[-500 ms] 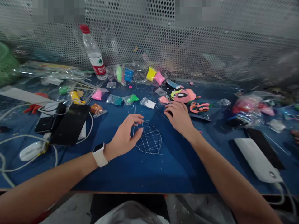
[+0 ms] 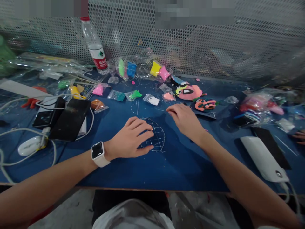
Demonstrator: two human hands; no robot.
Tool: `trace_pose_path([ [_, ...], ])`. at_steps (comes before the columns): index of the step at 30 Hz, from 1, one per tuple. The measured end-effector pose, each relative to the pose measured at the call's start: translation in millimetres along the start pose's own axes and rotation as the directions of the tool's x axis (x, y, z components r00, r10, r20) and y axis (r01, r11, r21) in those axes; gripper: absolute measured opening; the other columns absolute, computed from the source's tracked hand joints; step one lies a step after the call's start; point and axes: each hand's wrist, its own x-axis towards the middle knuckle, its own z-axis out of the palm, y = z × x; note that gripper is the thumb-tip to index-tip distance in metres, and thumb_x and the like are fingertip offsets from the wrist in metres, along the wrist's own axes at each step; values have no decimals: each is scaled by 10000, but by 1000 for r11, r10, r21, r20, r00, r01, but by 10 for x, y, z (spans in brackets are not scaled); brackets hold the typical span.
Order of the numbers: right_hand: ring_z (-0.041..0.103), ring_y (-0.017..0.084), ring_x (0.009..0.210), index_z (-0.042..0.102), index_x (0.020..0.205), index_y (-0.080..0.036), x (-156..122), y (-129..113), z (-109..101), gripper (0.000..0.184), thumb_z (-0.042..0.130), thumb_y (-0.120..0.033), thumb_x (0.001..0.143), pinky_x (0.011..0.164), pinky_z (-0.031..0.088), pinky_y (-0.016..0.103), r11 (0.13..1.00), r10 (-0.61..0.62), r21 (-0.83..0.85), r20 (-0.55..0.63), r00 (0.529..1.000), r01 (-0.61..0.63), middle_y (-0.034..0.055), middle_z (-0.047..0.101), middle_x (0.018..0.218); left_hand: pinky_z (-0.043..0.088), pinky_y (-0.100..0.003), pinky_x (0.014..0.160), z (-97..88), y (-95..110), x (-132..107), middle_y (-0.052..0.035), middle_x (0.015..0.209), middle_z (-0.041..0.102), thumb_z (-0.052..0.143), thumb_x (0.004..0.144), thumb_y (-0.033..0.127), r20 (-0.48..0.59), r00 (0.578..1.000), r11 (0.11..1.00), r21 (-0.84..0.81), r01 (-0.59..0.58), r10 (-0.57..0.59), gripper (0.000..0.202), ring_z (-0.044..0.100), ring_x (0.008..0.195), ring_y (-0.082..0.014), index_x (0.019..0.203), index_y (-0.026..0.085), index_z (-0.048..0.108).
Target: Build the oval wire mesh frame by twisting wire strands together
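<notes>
A small leaf-shaped wire grid (image 2: pixel 157 138) lies on the blue table top (image 2: pixel 152 168). My left hand (image 2: pixel 132 137), with a white watch on its wrist, rests flat on the grid's left half, fingers stretched out and holding nothing. My right hand (image 2: pixel 185 119) lies just right of and beyond the grid, palm down, fingers extended to the left near some loose thin wire (image 2: pixel 135 108). Nothing shows in its grasp.
Small bags of coloured clay (image 2: pixel 143 71) and a water bottle (image 2: pixel 94 47) stand along the perforated screen. Pink (image 2: pixel 190 92) and orange (image 2: pixel 206 104) clay figures lie beyond my right hand. Left: black phone (image 2: pixel 70 119), mouse (image 2: pixel 30 145), cables. Right: white power bank (image 2: pixel 262 159), another person's fingers (image 2: pixel 299 136).
My left hand has gone from a raised pinch over the grid to lying flat on it. My right hand has slid slightly left. The view has shifted a little.
</notes>
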Motion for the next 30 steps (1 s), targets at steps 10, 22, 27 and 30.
trace_pose_path([
  [10,704,280,989,733,1173,-223,-309,67,50,303,432,-248,1144,878,505,453,991,-70,117,61,996,63,97,772,1075,480,-449,1024,26,114,35,-68,1177,749,655,1057,216,42,995,991,95,-90,86,189,635,1144,-259,875,199,705],
  [22,755,187,855,693,1183,-248,-436,-256,-60,225,679,-82,1032,773,629,326,868,-295,332,-256,921,370,12,797,927,535,-300,715,102,-43,2,-44,923,720,528,1149,231,67,993,996,2,94,-94,218,662,807,-165,1101,132,716],
  [27,758,178,862,771,1284,-258,-441,-322,-75,355,709,-48,1006,773,651,316,825,-301,375,-344,890,424,31,822,981,538,-292,698,104,-27,12,-41,919,720,522,1151,256,76,985,981,-106,163,-156,241,674,790,-164,1147,126,725],
  [30,740,160,804,831,1221,-285,-432,-329,-116,332,751,-70,981,702,636,292,852,-218,383,-359,907,356,38,794,973,563,-331,783,91,-33,22,-46,931,738,563,1130,242,70,983,977,-122,176,-169,204,675,832,-185,1101,136,735],
])
